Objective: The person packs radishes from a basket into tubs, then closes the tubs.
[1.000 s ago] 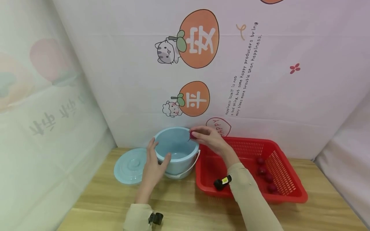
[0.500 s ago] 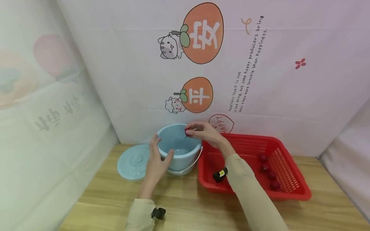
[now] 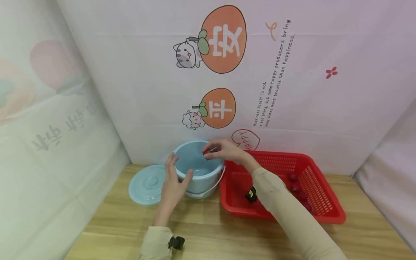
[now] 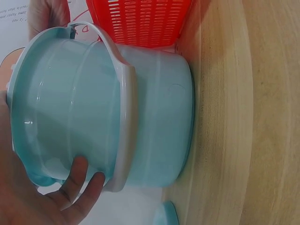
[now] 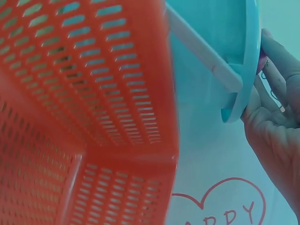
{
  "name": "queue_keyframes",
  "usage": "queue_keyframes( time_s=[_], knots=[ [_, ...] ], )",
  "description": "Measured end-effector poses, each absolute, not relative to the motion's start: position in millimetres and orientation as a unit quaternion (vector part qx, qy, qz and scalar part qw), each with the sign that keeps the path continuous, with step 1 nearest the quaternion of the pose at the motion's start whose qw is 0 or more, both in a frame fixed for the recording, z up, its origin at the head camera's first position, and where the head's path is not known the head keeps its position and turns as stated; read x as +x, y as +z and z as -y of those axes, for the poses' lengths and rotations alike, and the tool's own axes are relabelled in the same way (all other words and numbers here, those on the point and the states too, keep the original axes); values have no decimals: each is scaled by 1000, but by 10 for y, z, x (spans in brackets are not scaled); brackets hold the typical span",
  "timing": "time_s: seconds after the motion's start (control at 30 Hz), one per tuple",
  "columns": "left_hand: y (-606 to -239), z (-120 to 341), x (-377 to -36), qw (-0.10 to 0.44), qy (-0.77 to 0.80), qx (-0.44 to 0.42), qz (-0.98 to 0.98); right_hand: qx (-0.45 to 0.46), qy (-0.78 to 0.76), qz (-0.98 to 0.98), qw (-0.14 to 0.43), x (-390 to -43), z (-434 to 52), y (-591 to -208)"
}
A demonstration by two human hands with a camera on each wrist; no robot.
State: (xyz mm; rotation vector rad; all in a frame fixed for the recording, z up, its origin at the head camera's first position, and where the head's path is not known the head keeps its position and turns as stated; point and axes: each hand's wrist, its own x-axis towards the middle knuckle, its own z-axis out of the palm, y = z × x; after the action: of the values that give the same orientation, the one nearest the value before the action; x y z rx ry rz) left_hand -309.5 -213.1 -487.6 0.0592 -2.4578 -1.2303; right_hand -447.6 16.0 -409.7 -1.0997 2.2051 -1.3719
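A bulb (image 3: pixel 206 154) is pinched in the right hand (image 3: pixel 224 150), over the bucket (image 3: pixel 202 185)! Left of that grip, the bucket is touched by the left hand (image 3: pixel 173 184), spread wide; beyond, the lid (image 3: pixel 145 186). Farther right, other bulbs (image 3: pixel 296 187) are held in the basket (image 3: pixel 234 210).

The backdrop (image 3: pixel 146 90) bears "安" on the upper orange (image 3: pixel 224 39), "平" on the lower orange (image 3: pixel 219 108), "HAPPY" in a heart (image 3: pixel 246 140), and lines (image 3: pixel 275 76) beginning "Happiness itself is not".

Soft, even light leaves small glints on the blue bucket (image 4: pixel 93 108).
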Motion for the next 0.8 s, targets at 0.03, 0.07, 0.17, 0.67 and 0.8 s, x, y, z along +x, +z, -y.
queue_keyframes(
  time_s=[0.03, 0.07, 0.17, 0.67, 0.8],
  knots=[
    [-4876, 2131, -3093, 195, -439, 22, 877, -389, -476, -773, 160, -4472, -160, -4088],
    [-4878, 2130, -3092, 195, -439, 22, 877, -392, -473, -773, 160, -4469, -159, -4080],
    [-4879, 2130, -3092, 198, -436, 22, 878, -401, -464, -773, 164, -4476, -154, -4073],
    [-4887, 2124, -3074, 213, -432, 12, 877, -417, -403, -794, 183, -4486, -91, -3994],
    [-4880, 2131, -3072, 209, -433, 17, 877, -419, -393, -797, 186, -4481, -75, -3983]
  ],
)
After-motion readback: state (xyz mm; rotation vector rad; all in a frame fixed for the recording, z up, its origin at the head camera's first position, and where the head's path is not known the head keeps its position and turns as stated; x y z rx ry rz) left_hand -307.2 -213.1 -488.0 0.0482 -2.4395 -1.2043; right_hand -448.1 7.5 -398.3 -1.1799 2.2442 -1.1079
